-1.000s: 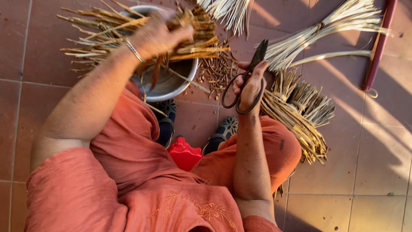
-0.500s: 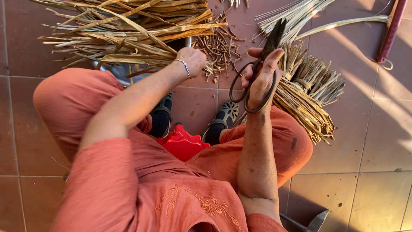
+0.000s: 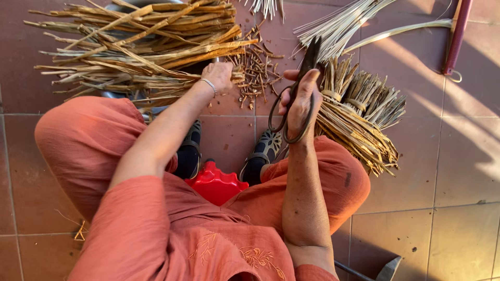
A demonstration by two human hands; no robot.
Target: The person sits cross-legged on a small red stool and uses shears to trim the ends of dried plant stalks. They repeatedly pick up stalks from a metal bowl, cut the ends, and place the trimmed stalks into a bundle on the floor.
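A red stool (image 3: 216, 183) is showing between the knees. The right hand (image 3: 299, 101) is grasping large dark scissors (image 3: 297, 93), blades closed and pointing away. The left hand (image 3: 219, 77) is clenching around a big bundle of dry reeds (image 3: 140, 49) lying over a metal bowl (image 3: 117, 95). Cut scraps (image 3: 255, 67) are lying on the tiled floor (image 3: 442, 171) between the hands; tied bundles (image 3: 359, 112) are resting beside the right hand.

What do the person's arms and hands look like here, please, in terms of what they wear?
Both forearms are bare. Loose orange sleeves cover the upper arms. The left hand has a thin silver bracelet at the wrist. The right hand shows no jewellery.
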